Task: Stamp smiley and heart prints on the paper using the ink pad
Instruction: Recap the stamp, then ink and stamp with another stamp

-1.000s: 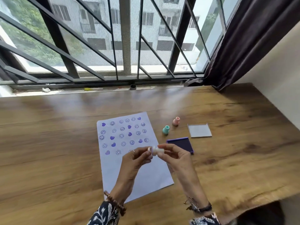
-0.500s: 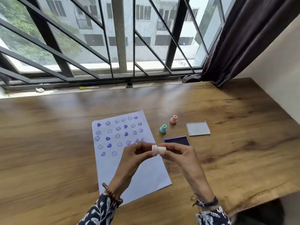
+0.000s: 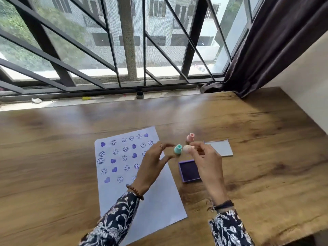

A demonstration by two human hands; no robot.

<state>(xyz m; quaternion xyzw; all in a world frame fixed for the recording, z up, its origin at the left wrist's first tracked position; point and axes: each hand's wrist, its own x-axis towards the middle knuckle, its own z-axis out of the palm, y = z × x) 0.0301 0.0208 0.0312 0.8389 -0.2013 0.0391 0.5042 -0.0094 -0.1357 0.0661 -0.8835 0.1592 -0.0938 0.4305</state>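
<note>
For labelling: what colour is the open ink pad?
Purple ink pad, clearest in the head view.

I note paper [image 3: 142, 201] on counter [image 3: 53, 166]; ink pad [image 3: 189, 170] right of it; lid [image 3: 221, 148] and two stamps [image 3: 178, 149] behind the pad.

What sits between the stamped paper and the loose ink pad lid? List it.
In the head view, between the paper and the lid: the teal stamp, the pink stamp and the open ink pad.
</note>
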